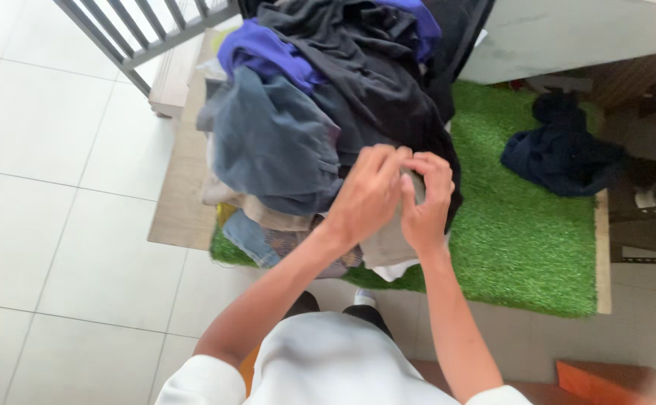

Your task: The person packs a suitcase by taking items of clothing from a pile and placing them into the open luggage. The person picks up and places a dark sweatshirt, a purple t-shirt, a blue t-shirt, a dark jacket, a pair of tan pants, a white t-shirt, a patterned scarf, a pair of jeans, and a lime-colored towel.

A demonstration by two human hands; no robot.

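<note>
A tall heap of clothes [320,112] lies in front of me, with black, grey-blue and purple garments on top and beige and patterned ones beneath. My left hand [369,195] and my right hand [427,199] meet at the near side of the heap. Both pinch a small fold of grey cloth [416,184] between their fingertips. The rest of that garment is hidden by my hands.
The heap rests on a green artificial-grass mat [523,225] over a wooden board [181,180]. A dark navy garment [560,150] lies apart on the mat at the right. A grey metal railing [140,30] stands at the upper left, white floor tiles [50,195] at the left.
</note>
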